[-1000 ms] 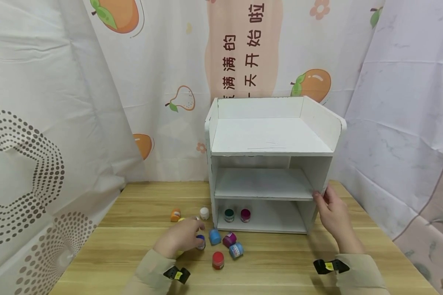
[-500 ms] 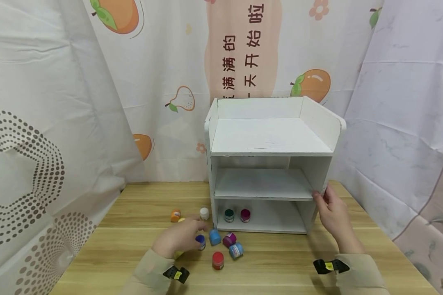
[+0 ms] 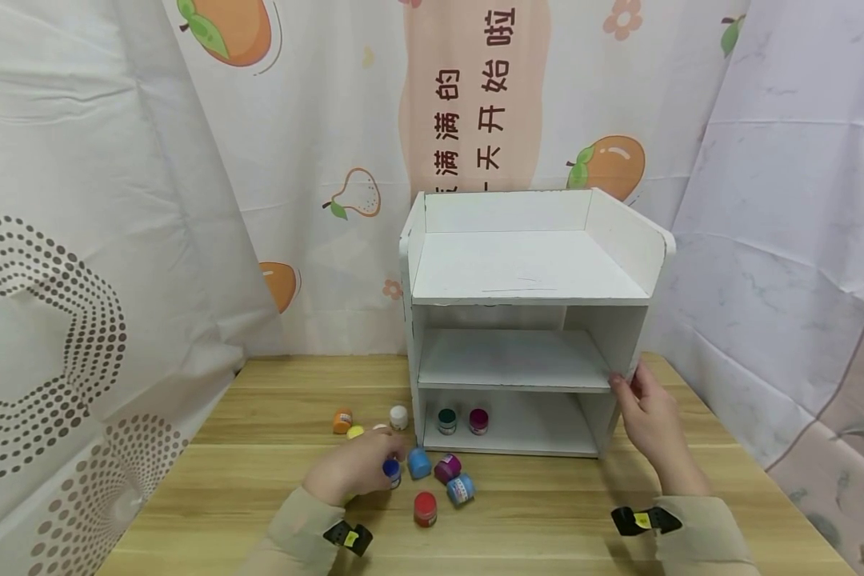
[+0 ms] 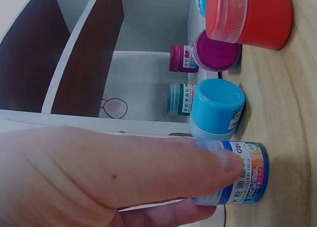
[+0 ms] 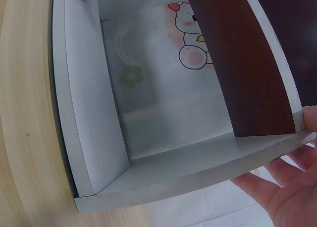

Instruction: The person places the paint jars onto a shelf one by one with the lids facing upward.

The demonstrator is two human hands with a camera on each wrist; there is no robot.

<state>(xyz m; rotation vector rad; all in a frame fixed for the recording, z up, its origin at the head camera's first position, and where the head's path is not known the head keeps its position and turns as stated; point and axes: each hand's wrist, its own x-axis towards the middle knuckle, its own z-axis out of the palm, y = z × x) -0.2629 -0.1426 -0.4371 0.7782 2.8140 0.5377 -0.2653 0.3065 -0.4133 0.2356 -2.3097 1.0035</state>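
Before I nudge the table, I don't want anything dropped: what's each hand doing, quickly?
Left hand: closed, holding the dark blue paint jar.
Right hand: closed, gripping the right side of the white shelf unit.

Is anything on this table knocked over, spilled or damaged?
Yes: the purple jar and the light-blue jar in front of it lie sideways, unlike the upright red jar. The shelf unit has chipped-looking edges. No spill shows.
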